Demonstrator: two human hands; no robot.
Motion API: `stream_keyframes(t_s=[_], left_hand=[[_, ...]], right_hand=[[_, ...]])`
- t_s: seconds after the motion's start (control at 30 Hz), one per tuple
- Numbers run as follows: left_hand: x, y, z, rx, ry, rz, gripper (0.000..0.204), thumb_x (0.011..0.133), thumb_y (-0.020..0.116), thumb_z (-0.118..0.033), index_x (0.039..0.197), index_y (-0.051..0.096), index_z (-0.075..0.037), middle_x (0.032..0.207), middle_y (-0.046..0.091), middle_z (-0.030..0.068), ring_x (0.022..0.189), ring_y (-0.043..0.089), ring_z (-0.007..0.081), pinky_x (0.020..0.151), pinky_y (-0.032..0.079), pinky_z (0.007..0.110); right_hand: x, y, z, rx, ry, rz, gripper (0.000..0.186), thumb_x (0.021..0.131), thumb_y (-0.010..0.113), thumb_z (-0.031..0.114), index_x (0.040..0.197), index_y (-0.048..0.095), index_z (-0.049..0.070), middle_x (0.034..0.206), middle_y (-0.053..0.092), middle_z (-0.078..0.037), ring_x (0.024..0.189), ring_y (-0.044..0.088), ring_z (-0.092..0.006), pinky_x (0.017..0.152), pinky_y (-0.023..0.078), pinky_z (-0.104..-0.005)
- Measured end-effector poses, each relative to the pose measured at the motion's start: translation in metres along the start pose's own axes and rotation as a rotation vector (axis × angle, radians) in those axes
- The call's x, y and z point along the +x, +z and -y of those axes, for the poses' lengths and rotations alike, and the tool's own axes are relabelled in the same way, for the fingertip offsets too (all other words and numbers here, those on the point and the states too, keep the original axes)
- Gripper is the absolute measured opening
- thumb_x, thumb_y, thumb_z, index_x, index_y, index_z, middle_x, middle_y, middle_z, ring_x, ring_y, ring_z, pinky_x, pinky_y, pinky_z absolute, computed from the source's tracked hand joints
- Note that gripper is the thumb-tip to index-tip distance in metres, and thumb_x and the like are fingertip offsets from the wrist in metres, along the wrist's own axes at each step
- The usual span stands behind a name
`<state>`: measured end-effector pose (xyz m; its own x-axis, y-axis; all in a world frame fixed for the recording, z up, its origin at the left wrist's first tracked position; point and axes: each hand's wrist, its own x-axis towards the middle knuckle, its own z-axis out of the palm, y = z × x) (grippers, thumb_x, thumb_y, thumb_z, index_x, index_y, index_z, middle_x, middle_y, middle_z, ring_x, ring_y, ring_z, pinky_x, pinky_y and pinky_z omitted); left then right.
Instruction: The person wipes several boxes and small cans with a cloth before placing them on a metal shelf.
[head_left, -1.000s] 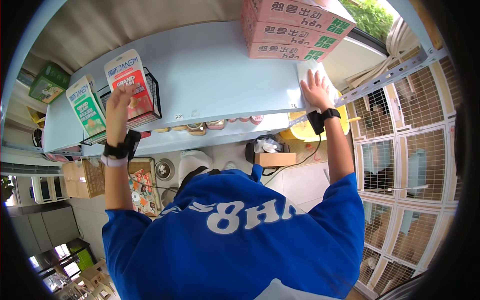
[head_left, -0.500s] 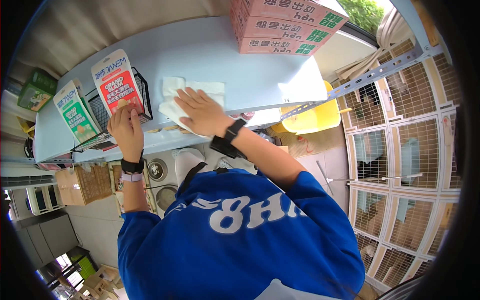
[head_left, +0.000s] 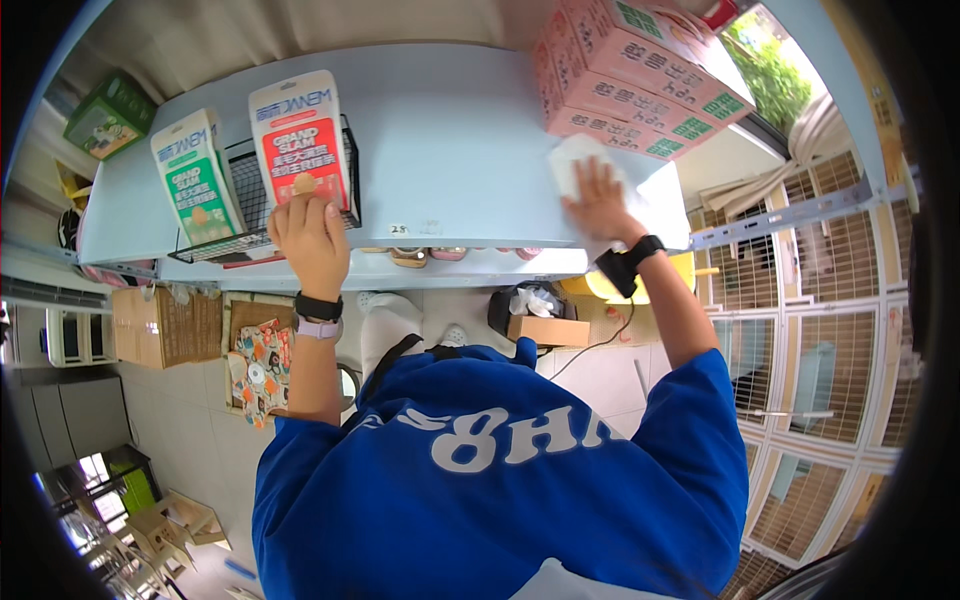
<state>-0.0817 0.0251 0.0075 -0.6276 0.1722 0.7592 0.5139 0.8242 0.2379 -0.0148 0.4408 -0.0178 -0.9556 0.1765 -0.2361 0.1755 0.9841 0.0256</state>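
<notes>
The white cloth (head_left: pixel 567 163) has swung away to the right: half a second ago it lay just beside the wire basket (head_left: pixel 254 195), and now it sits well apart from it, directly under the fingers of the right hand (head_left: pixel 603 208). Those fingers are straight and spread, laid flat on top of the cloth and not wrapped round it; hand and cloth are slightly blurred. Just beyond their tips stand the stacked pink boxes (head_left: pixel 640 100), though whether the cloth touches the lowest one I cannot tell. For the wiping, this means the cloth has crossed to the far end of its sweep, leaving the pale blue shelf (head_left: pixel 450 150) between the two hands uncovered. The left hand (head_left: pixel 311 240) has stayed by the basket's front edge, its fingers bent, close in front of the red-and-white pouch (head_left: pixel 302 140); how tightly they are curled, and whether they grip the rim or merely rest there, is hidden. To the left of those fingers, the green-and-white pouch (head_left: pixel 196 180) leans upright in the same basket.
</notes>
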Motion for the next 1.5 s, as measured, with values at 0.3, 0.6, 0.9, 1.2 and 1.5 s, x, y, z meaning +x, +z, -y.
stream_keyframes(t_s=[0.3, 0.6, 0.9, 1.2, 1.5], left_hand=[[-0.002, -0.002, 0.001, -0.008, -0.042, 0.030, 0.014, 0.082, 0.052, -0.017, 0.082, 0.054, -0.003, 0.089, 0.054, 0.0114, 0.087, 0.046, 0.0310, 0.085, 0.032, 0.044], [-0.002, -0.007, -0.001, -0.028, -0.067, 0.057, 0.014, 0.081, 0.055, -0.017, 0.082, 0.055, -0.004, 0.091, 0.053, 0.0110, 0.088, 0.046, 0.0297, 0.086, 0.032, 0.045], [-0.004, -0.001, 0.003, -0.004, -0.073, 0.049, 0.014, 0.082, 0.053, -0.018, 0.082, 0.055, -0.004, 0.090, 0.053, 0.0112, 0.088, 0.046, 0.0306, 0.086, 0.031, 0.044], [-0.006, 0.005, 0.000, -0.004, -0.077, 0.018, 0.012, 0.082, 0.055, -0.016, 0.081, 0.057, -0.003, 0.087, 0.053, 0.0103, 0.088, 0.046, 0.0307, 0.085, 0.032, 0.043], [-0.036, -0.025, 0.028, -0.866, -1.085, -0.423, 0.028, 0.084, 0.066, -0.026, 0.073, 0.052, -0.005, 0.066, 0.054, 0.0019, 0.059, 0.050, 0.0079, 0.055, 0.039, 0.021]], right_hand=[[0.093, -0.039, 0.148, 0.210, -0.145, 0.146, 0.085, 0.082, 0.036, 0.065, 0.146, 0.004, 0.019, 0.151, -0.010, -0.015, 0.136, -0.016, -0.0399, 0.105, -0.007, -0.0569], [0.229, -0.070, 0.153, 0.152, 0.056, 0.056, 0.082, 0.083, 0.032, 0.064, 0.146, 0.002, 0.022, 0.152, -0.008, -0.011, 0.137, -0.007, -0.0403, 0.106, 0.002, -0.0591], [0.114, -0.060, 0.181, -0.048, -0.830, 0.171, 0.056, 0.096, 0.031, 0.037, 0.145, 0.006, 0.027, 0.152, -0.004, -0.010, 0.139, -0.006, -0.0328, 0.110, -0.001, -0.0517], [-0.092, -0.022, 0.102, 0.582, -0.472, 0.792, 0.045, 0.094, 0.044, 0.032, 0.136, 0.040, 0.016, 0.139, 0.041, -0.007, 0.127, 0.039, -0.0268, 0.107, 0.027, -0.0422], [-0.160, 0.143, 0.012, 0.566, -0.043, 0.183, 0.038, 0.091, 0.045, 0.021, 0.127, 0.047, 0.010, 0.117, 0.054, -0.024, 0.102, 0.053, -0.0416, 0.085, 0.045, -0.0434]])
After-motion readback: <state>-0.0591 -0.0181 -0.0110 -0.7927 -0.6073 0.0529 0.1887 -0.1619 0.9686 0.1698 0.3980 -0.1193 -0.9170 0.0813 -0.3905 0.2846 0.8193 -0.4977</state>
